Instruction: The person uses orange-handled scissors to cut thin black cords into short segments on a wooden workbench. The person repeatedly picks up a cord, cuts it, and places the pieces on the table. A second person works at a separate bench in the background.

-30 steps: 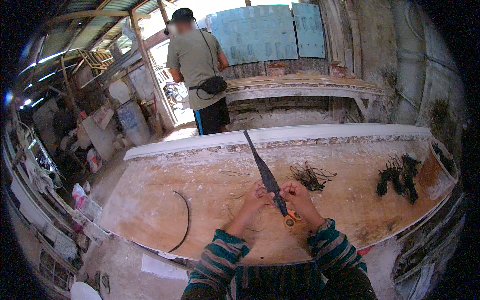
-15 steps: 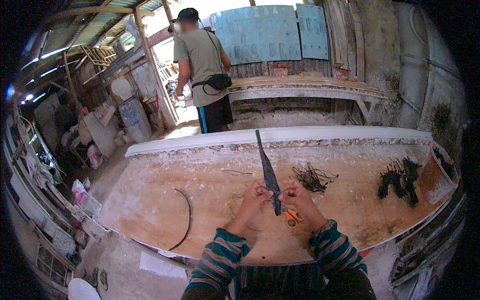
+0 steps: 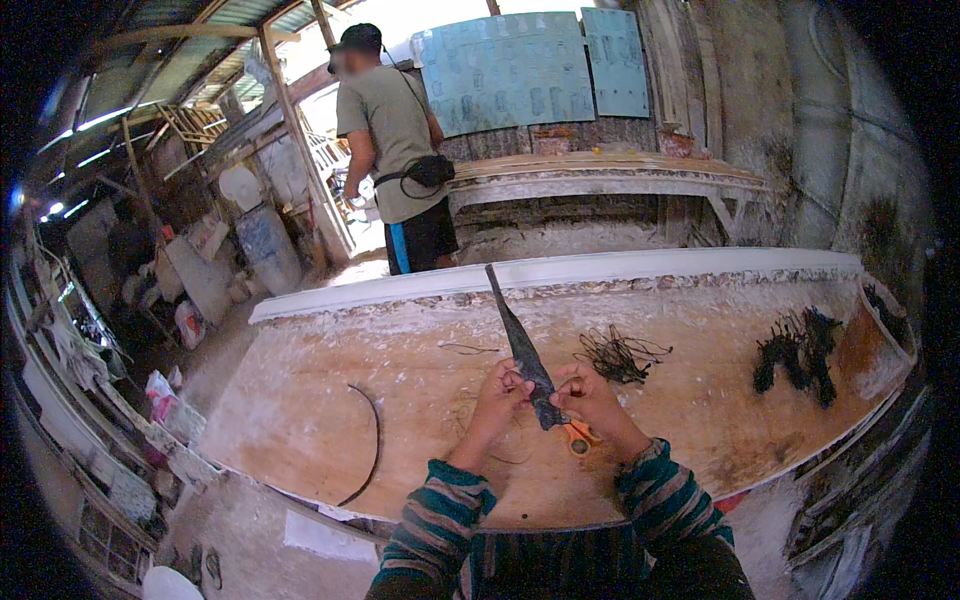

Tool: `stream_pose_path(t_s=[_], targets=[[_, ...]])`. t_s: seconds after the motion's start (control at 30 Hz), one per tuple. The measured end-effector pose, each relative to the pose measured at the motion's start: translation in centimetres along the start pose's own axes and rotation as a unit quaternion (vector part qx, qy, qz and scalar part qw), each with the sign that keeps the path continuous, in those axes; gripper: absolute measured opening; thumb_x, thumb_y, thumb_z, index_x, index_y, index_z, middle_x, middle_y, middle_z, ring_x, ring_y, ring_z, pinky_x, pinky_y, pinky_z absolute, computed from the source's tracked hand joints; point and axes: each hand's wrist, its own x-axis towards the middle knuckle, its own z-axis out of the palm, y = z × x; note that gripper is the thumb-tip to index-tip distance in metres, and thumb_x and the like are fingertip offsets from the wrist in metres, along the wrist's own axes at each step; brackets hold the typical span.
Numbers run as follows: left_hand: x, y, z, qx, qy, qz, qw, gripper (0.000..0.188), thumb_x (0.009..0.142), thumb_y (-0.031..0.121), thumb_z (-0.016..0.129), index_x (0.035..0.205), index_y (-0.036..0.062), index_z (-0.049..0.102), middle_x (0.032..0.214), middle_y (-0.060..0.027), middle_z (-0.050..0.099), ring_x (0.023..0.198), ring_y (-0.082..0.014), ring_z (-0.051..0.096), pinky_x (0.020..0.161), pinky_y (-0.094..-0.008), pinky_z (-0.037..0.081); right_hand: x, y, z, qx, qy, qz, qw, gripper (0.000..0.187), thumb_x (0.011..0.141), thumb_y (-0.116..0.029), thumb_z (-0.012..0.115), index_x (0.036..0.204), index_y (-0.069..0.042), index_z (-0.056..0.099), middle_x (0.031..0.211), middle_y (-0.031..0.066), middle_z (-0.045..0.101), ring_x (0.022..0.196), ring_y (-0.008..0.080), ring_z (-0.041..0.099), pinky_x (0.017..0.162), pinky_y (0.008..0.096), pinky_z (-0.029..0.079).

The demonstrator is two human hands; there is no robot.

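Lower end of dark strip [image 3: 522,347] shifted left, scissors [image 3: 579,438] less covered, co-worker's arm [image 3: 361,158] lowered

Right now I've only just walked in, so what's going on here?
Someone's left hand and right hand pinch a long dark strip above a wooden table. Orange-handled scissors lie by the strip's near end, and a tangle of dark cords lies farther to the right. Beyond the table, another person stands mostly turned away.

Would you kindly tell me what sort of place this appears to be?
It looks like a small, rough craft workshop: a broad, white-smeared wooden worktable bears orange-handled metal scissors, and a long, white-edged wooden bench stands farther back.
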Motion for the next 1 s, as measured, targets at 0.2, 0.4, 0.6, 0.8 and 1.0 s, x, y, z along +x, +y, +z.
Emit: stream_pose_path(t_s=[0.2, 0.4, 0.6, 0.8, 1.0], targets=[[-0.3, 0.6, 0.5, 0.030, -0.022, 0.004, 0.999, 0.035, 0.080, 0.008, 0.063, 0.110, 0.0086, 0.047, 0.079, 0.0014, 0.054, 0.072, -0.0086, 0.054, 0.058, -0.0228, 0.047, 0.1, 0.2, -0.2, 0.023, -0.013, 0.008, 1.000, 0.033, 0.081, -0.009, 0.063, 0.109, -0.007, 0.046, 0.074, -0.0004, 0.055, 0.065, 0.0066, 0.051, 0.053, 0.0192, 0.039], [-0.9, -1.1, 0.8, 0.015, -0.203, -0.088, 0.975, 0.020, 0.080, 0.006, 0.063, 0.095, 0.0062, 0.051, 0.082, 0.0003, 0.057, 0.075, -0.0093, 0.056, 0.061, -0.0235, 0.047, -0.4, -1.7, 1.1, 0.074, 0.035, 0.005, 0.997, 0.020, 0.085, -0.013, 0.059, 0.102, -0.005, 0.051, 0.076, -0.0001, 0.056, 0.071, 0.0086, 0.053, 0.063, 0.0235, 0.044], [-0.8, -2.0, 0.7, 0.055, -0.237, -0.095, 0.965, 0.014, 0.083, 0.015, 0.061, 0.089, 0.0067, 0.051, 0.081, -0.0004, 0.057, 0.071, -0.0099, 0.056, 0.061, -0.0253, 0.049, 0.6, -0.2, -1.0, 0.036, 0.076, -0.021, 0.996, 0.009, 0.085, -0.013, 0.058, 0.081, -0.005, 0.057, 0.072, -0.0018, 0.056, 0.066, 0.0072, 0.052, 0.063, 0.0233, 0.043], [-0.6, -0.4, 1.2, -0.001, -0.085, -0.081, 0.993, 0.017, 0.086, 0.025, 0.057, 0.085, 0.0086, 0.052, 0.076, 0.0008, 0.056, 0.066, -0.0095, 0.055, 0.062, -0.0255, 0.048, 0.6, 1.8, -1.0, -0.042, -0.014, 0.018, 0.999, 0.014, 0.083, -0.017, 0.061, 0.076, -0.005, 0.058, 0.068, -0.0016, 0.055, 0.062, 0.0079, 0.049, 0.057, 0.0242, 0.040], [-0.2, -0.8, 0.2, -0.015, -0.033, -0.079, 0.996, 0.018, 0.087, 0.026, 0.056, 0.080, 0.0102, 0.053, 0.074, 0.0007, 0.058, 0.067, -0.0089, 0.057, 0.060, -0.0254, 0.049, 0.3, 1.8, 0.1, -0.077, -0.066, 0.036, 0.994, 0.016, 0.082, -0.019, 0.062, 0.075, -0.006, 0.057, 0.066, -0.0015, 0.054, 0.061, 0.0078, 0.048, 0.054, 0.0247, 0.039]])
